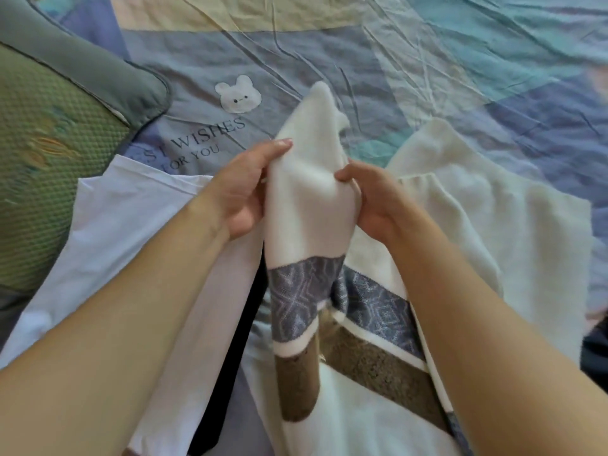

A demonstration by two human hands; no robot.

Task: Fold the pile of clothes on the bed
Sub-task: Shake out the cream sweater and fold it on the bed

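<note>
A white knitted sweater (309,205) with a grey-blue patterned band and a brown band lies in front of me; one sleeve is lifted off the bed. My left hand (243,189) grips that sleeve from the left, thumb on top. My right hand (371,199) pinches it from the right. The rest of the sweater spreads to the right and down under my forearms. A pale lavender-white garment (131,225) lies flat to the left, partly under my left arm. A dark garment (237,357) shows between the two.
The bed is covered by a wrinkled blue patchwork sheet (329,44) with a bear print (238,93) and lettering. A green textured pillow (42,153) with a grey border sits at the left edge.
</note>
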